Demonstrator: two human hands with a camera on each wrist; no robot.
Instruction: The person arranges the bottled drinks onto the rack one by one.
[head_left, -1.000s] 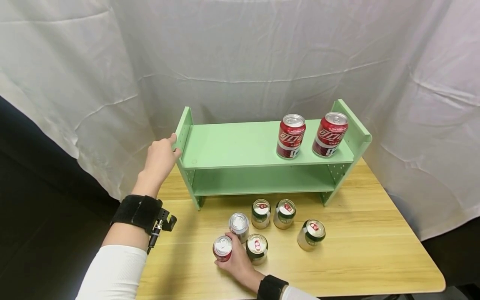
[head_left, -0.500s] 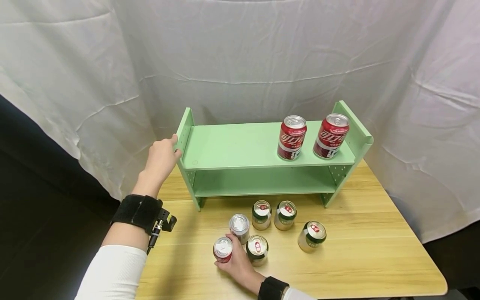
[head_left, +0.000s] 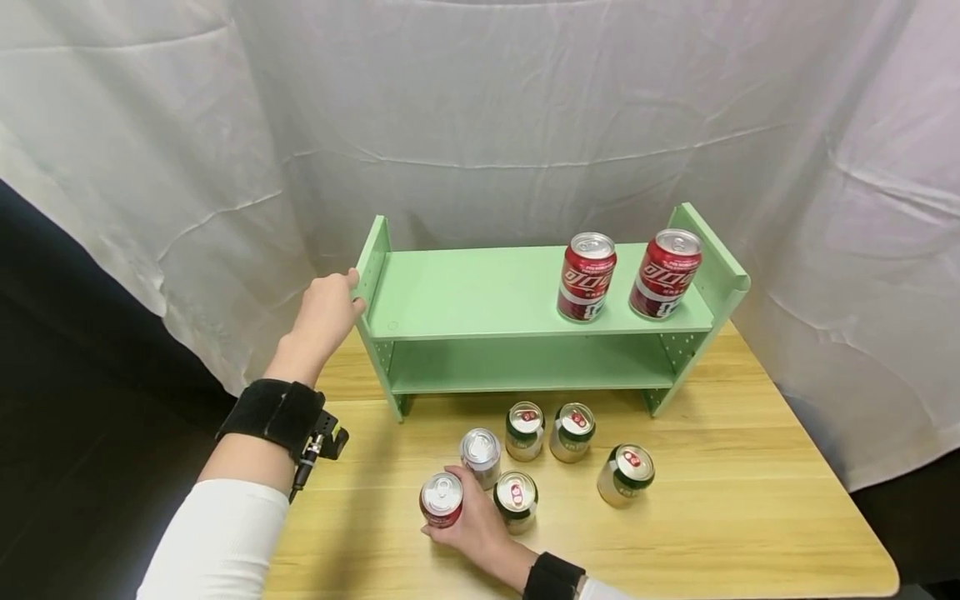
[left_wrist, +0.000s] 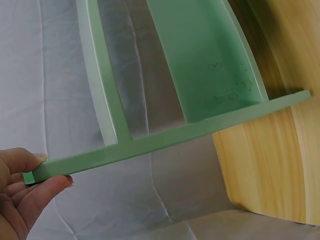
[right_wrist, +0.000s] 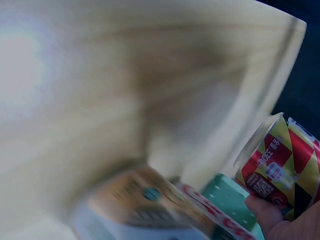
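Cans on a wooden table

Wood with pale yellow stripes makes up the table (head_left: 750,517). Nearest, the right hand (head_left: 472,525) is wrapped round a red can (head_left: 441,500) with a shiny silver top, low at the table's front. Just beside it stand a silver can (head_left: 480,457) and four round green cans (head_left: 517,500), all upright. Behind them sits a smooth green shelf (head_left: 480,292) with two flat boards. Two red cans (head_left: 587,277) stand on its top board, at the right end. The lower board holds nothing. The left hand (head_left: 324,312) pinches the shelf's left side wall. Farthest back hangs a wrinkly white cloth (head_left: 487,108).
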